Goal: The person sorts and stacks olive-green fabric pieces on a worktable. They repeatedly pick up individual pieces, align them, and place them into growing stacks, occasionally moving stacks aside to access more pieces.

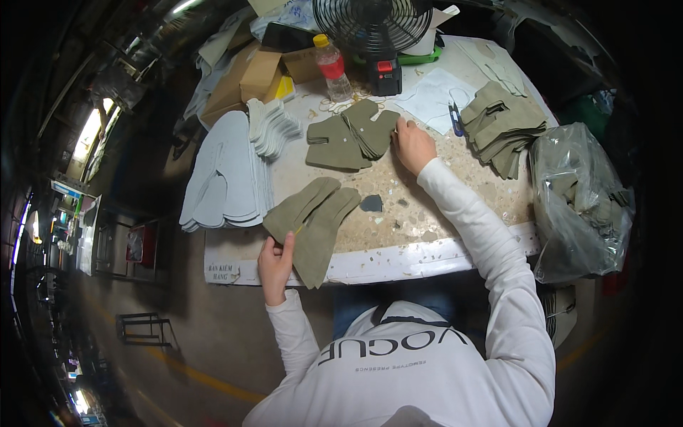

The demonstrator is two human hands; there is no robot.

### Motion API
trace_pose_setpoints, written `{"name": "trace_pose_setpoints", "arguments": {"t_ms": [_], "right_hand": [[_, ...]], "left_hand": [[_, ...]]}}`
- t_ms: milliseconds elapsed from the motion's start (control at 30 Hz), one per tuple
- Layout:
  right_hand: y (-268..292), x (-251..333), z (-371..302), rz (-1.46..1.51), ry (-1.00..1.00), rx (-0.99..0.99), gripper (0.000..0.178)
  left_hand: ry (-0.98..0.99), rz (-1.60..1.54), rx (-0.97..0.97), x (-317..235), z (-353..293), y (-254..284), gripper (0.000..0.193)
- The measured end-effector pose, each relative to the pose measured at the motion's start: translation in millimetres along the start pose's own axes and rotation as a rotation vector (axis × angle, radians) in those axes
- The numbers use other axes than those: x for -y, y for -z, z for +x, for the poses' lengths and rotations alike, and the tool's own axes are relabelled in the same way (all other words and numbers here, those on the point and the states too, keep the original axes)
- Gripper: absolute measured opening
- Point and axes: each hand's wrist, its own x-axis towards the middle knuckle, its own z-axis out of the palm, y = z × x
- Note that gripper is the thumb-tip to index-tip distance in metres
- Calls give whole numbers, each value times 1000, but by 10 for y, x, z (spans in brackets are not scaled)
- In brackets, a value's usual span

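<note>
My left hand (276, 265) is closed at the table's front edge, its thumb on top of an olive-green cut fabric piece (313, 220). This piece has a deep slit and a small yellow mark, and its tip reaches over the edge. Farther back lies a fanned stack of olive fabric pieces (338, 142) with small pale dots. My right hand (414, 147) pinches the right corner of that stack; its fingertips are partly hidden. A small dark grey scrap (371, 203) sits between the two groups.
Light-grey cut pieces (220, 171) are stacked at left, beside curved pale strips (272, 128). Behind stand a bottle (333, 67), a black fan (373, 25) and cardboard boxes (249, 75). At right are thread snips (455, 119), another olive stack (501, 124) and a clear plastic bag (576, 206).
</note>
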Motion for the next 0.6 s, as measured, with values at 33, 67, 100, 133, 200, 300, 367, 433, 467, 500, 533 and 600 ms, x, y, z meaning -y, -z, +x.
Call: {"name": "trace_pose_setpoints", "arguments": {"t_ms": [33, 67, 100, 133, 200, 300, 367, 433, 467, 500, 533, 600], "right_hand": [[12, 20, -78, -59, 35, 48, 23], [5, 43, -158, -106, 115, 24, 23], [-2, 59, -204, -152, 194, 0, 24], [-13, 82, -226, -91, 235, 4, 25], [12, 118, -233, -66, 233, -32, 22], [207, 213, -297, 45, 222, 10, 17], [430, 339, -425, 284, 248, 25, 15], [568, 564, -715, 626, 422, 42, 10], [605, 675, -870, 670, 524, 52, 10], [609, 780, -1003, 639, 572, 59, 11], [587, 888, -1128, 588, 612, -15, 13], [525, 1014, -1248, 469, 683, -172, 18]], "left_hand": [[-69, 1, -1, -38, -16, -65, 30], [-133, -145, 27, -85, -27, -127, 36], [-176, -285, 62, -135, -49, -193, 43], [-225, -455, 99, -182, -83, -265, 52], [-261, -410, 99, -260, -176, -435, 66], [-303, -307, 131, -348, -251, -515, 73], [-308, -259, 148, -399, -249, -534, 73], [-296, -256, 155, -455, -232, -564, 71], [-298, -250, 86, -492, -232, -625, 68], [-300, -276, 86, -530, -235, -673, 68], [-305, -301, 87, -572, -238, -711, 69], [-330, -246, 58, -663, -218, -769, 72]]}}
